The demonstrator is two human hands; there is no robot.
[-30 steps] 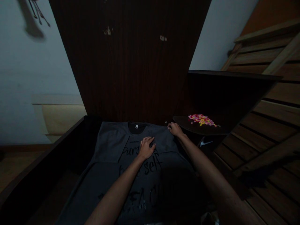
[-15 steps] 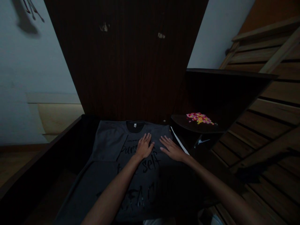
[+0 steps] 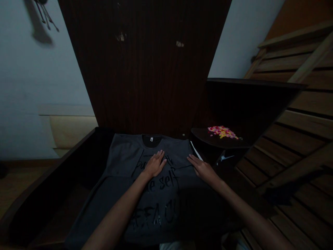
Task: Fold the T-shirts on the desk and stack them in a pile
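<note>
A dark grey T-shirt [image 3: 122, 163] with black lettering on its front lies spread out, its collar at the far side and a small white label inside the neck. My left hand [image 3: 155, 164] rests palm down on the chest, over part of the lettering, fingers stretched out. At the shirt's right sleeve edge, my right hand [image 3: 203, 168] lies on the fabric with its fingers extended and fairly close together. Just beyond that hand, a thin white strip [image 3: 196, 151] shows beside the sleeve. Neither hand grips the cloth.
A tall dark wooden panel [image 3: 148, 76] rises behind the shirt. To the right, a rounded dark shelf [image 3: 201, 134] carries a heap of pink, red and yellow bits [image 3: 222, 131]. Wooden slats [image 3: 304, 125] stand at far right; a dark raised edge [image 3: 62, 161] runs along the left.
My right hand has slid outward to the right, onto the sleeve edge. My left hand has shifted slightly left and down the chest. The view has moved a little.
</note>
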